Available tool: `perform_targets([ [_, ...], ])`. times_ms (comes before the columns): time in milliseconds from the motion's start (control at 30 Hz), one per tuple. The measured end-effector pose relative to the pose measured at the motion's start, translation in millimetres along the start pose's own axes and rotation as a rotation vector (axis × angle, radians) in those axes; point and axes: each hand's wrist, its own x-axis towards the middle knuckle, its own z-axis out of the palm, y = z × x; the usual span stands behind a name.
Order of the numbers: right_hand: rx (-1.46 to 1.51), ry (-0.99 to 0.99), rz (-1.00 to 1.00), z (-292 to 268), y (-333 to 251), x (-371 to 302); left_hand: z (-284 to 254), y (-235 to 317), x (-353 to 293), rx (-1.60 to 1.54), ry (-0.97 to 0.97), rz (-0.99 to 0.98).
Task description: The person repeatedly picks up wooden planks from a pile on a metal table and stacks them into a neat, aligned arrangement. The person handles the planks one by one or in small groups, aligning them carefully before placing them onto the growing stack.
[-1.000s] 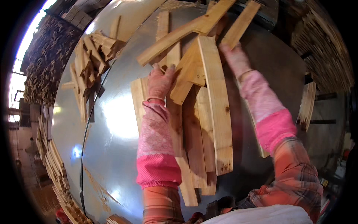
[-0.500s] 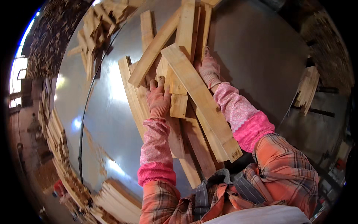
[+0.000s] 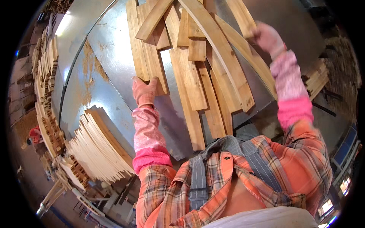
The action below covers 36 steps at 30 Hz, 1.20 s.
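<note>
Many light wooden boards lie in a loose, crossing pile on a grey metal table (image 3: 110, 49). My left hand (image 3: 144, 92), in a pinkish-orange glove, is at the near end of a long board (image 3: 138, 49) on the pile's left side, its thumb and fingers around that end. My right hand (image 3: 269, 39), gloved the same way and slightly blurred, grips the near end of another board (image 3: 240, 15) at the upper right. Between my hands, a long board (image 3: 224, 53) slants across the others. A short block-like piece (image 3: 197, 50) shows its end near the middle.
At the lower left stands a tight stack of thin boards (image 3: 100, 146). More stacked wood (image 3: 48, 76) lines the table's left side. A black cable (image 3: 74, 62) curves over the metal surface. Beyond the right edge is another wood bundle (image 3: 317, 78).
My left hand has moved off the middle of the pile to a board's near end. My right hand has shifted right and holds a board's end. The view has tilted nearer my body.
</note>
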Motion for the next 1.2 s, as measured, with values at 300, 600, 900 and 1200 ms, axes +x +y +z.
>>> perform_targets([
  [300,-0.852,0.267,0.218,118,98,-246,-3,-35,18,-0.125,-0.053,-0.025],
  [600,-0.832,0.258,0.362,131,53,-177,-27,71,6,0.202,-0.134,0.172],
  [900,0.077,0.114,0.1,99,45,-233,-20,49,39,0.149,-0.17,0.07],
  [1200,-0.017,-0.143,0.132,227,17,-197,-48,-34,-89,-0.969,-0.046,-0.359],
])
